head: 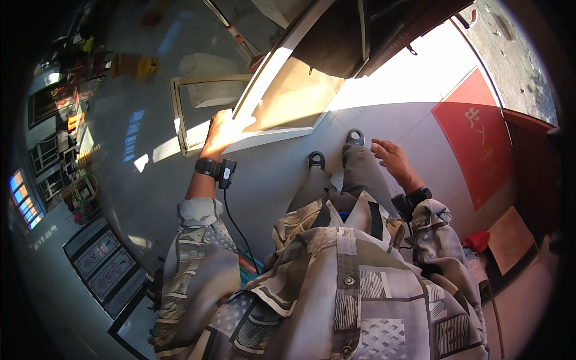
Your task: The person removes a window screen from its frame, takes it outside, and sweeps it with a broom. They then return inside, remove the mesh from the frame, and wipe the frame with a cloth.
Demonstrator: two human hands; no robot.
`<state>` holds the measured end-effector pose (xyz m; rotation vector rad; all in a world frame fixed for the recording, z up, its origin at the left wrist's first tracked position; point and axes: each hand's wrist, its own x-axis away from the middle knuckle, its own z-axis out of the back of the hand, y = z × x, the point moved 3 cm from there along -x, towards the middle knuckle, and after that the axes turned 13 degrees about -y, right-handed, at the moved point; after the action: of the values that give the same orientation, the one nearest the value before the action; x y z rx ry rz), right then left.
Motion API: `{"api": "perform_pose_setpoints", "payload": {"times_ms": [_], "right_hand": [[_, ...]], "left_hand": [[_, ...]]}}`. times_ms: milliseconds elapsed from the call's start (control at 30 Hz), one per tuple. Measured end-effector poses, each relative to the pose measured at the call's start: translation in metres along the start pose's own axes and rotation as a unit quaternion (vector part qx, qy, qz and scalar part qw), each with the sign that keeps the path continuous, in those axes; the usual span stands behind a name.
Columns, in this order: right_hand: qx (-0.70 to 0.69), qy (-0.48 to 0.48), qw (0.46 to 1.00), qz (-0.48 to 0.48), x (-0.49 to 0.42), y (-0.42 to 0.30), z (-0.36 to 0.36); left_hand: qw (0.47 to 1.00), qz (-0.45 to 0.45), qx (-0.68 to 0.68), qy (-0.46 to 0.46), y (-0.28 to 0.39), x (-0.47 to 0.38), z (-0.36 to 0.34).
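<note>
My left hand [225, 128] is raised on the left, in bright sun, with its fingers closed on the edge of a pale-framed glass panel [281, 67], perhaps a door or screen. A second, smaller framed pane [179, 118] stands just behind this hand. My right hand [390, 157] hangs in the air at the right, above the tiled floor, fingers apart and touching nothing. Each wrist wears a black strap with a small device. Glare hides part of the left fingers.
A red mat [479, 139] with yellow characters lies by the sunlit threshold at the right. A long-handled tool [243, 42] and a white container [207, 74] are beyond the panel. A brown board [511, 240] lies at the lower right.
</note>
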<state>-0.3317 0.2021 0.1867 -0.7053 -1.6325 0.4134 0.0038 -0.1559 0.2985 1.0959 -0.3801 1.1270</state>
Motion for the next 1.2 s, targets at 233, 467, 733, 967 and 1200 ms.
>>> {"api": "perform_pose_setpoints", "payload": {"times_ms": [233,467,733,967,1200], "right_hand": [[-0.335,-0.179,0.924,-0.047,-0.108,-0.014,-0.133],[-0.450,-0.177,0.874,-0.055,-0.147,0.027,-0.231],[-0.422,-0.205,0.882,-0.049,-0.148,0.031,-0.284],[-0.425,-0.264,0.866,0.011,-0.157,-0.008,-0.318],[-0.405,-0.343,0.843,0.088,-0.162,-0.045,-0.333]], "left_hand": [[0.998,-0.038,-0.043,0.015,-0.031,-0.018,-0.020],[0.977,-0.091,-0.174,0.080,-0.068,0.028,-0.034],[0.994,-0.016,-0.070,0.086,-0.127,0.044,-0.044],[0.988,-0.044,-0.075,0.125,-0.114,0.046,-0.051],[0.990,-0.007,-0.090,0.112,-0.112,0.053,-0.060]]}}
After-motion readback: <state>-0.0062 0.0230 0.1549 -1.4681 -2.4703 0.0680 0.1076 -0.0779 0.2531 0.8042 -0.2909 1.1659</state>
